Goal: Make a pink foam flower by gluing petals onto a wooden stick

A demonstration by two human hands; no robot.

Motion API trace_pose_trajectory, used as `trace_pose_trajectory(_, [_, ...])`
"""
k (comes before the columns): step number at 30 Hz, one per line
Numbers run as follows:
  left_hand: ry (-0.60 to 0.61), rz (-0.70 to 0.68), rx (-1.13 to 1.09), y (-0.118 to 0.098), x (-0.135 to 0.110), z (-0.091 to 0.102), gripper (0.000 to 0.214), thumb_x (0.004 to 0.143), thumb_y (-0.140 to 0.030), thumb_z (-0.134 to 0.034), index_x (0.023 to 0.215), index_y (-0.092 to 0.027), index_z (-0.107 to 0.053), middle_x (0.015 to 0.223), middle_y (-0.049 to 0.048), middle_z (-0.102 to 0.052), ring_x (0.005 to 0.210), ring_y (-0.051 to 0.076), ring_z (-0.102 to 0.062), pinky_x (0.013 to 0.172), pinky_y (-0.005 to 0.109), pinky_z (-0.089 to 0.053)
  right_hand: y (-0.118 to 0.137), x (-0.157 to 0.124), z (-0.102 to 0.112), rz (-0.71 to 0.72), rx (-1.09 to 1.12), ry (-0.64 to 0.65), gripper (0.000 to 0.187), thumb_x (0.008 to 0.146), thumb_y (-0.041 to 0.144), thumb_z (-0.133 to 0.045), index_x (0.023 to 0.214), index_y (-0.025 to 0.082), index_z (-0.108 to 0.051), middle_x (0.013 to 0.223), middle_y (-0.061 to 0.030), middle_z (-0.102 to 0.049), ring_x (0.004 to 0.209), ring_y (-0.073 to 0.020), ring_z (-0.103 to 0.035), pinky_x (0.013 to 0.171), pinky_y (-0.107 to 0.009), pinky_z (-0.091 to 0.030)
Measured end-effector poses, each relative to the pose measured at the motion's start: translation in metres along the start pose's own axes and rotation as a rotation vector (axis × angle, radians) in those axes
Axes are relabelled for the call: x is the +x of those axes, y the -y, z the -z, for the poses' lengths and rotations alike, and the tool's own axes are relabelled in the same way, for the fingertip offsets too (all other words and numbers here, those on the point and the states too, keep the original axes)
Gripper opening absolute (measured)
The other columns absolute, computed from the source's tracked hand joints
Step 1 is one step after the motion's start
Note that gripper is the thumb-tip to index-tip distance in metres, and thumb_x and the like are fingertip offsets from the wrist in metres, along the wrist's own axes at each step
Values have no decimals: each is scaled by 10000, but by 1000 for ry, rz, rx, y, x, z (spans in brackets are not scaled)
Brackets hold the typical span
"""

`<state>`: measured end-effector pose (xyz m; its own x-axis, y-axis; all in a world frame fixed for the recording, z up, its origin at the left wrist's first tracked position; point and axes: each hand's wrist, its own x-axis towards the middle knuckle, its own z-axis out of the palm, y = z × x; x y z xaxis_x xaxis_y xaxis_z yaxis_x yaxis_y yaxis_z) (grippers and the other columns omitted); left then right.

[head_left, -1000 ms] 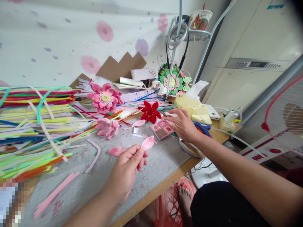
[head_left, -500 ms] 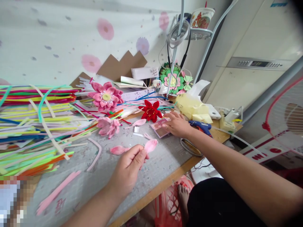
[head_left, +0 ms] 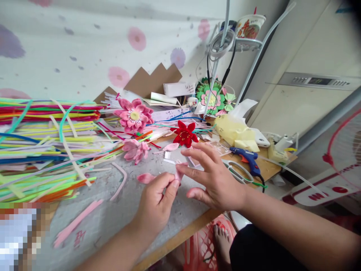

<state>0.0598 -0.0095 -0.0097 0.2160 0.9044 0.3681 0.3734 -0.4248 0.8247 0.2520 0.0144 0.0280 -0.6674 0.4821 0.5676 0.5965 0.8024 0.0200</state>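
Note:
My left hand (head_left: 158,197) pinches a pale pink petal (head_left: 178,174) between thumb and fingers above the grey mat. Fingers spread, my right hand (head_left: 216,180) is beside it, one fingertip at the petal's upper edge. Behind the right hand a flat pink palette (head_left: 194,162) is mostly covered. One loose pink petal (head_left: 145,178) lies left of my left hand, and another petal (head_left: 170,146) lies farther back. A red flower (head_left: 184,133), a light pink flower (head_left: 135,151) and a darker pink flower (head_left: 134,115) stand at the back of the mat.
Bundles of coloured pipe cleaners (head_left: 42,150) fill the left side. Pink strips (head_left: 77,222) lie at the front left. Scissors (head_left: 238,171) and a blue glue gun (head_left: 247,158) are right of my right hand. Behind them sits a yellow tissue pack (head_left: 234,130).
My right hand has come back from the palette to the petal in my left hand, with its fingers spread. The view has shifted slightly left.

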Motion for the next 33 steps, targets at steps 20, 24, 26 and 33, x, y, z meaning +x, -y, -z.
trace_pose_trajectory(20, [-13, 212, -93, -2, 6, -1, 265, 849, -358, -464, 650, -197, -536, 557, -39, -437, 552, 132, -421, 535, 243, -321, -24, -3, -2, -183, -15, -4, 467, 858, 558, -442, 1162, 257, -629, 1339, -80, -442, 1255, -308, -314, 1042, -496, -269])
trace_pose_trajectory(24, [-92, 215, -47, 2, 9, 0, 211, 821, -364, -520, 742, -189, -609, 578, -40, -446, 556, 132, -414, 532, 244, -316, -66, -10, -13, -409, -134, 130, 397, 910, 487, -385, 1105, 291, -670, 1313, -80, -472, 1222, -304, -358, 1000, -505, -294])
trace_pose_trajectory(26, [-122, 176, -27, 4, 9, 0, 217, 824, -354, -521, 714, -188, -608, 596, -33, -471, 574, 134, -432, 553, 246, -327, -81, -13, -18, -482, -177, 248, 379, 902, 507, -389, 1094, 341, -670, 1339, -62, -458, 1242, -323, -336, 983, -533, -290])
trace_pose_trajectory(33, [-153, 268, -95, 4, 11, 1, 260, 821, -392, -514, 754, -183, -652, 648, -12, -571, 643, 156, -489, 606, 260, -375, -97, -11, -34, -503, -192, 376, 412, 888, 576, -351, 1021, 387, -693, 1392, -15, -426, 1289, -341, -289, 983, -573, -260])
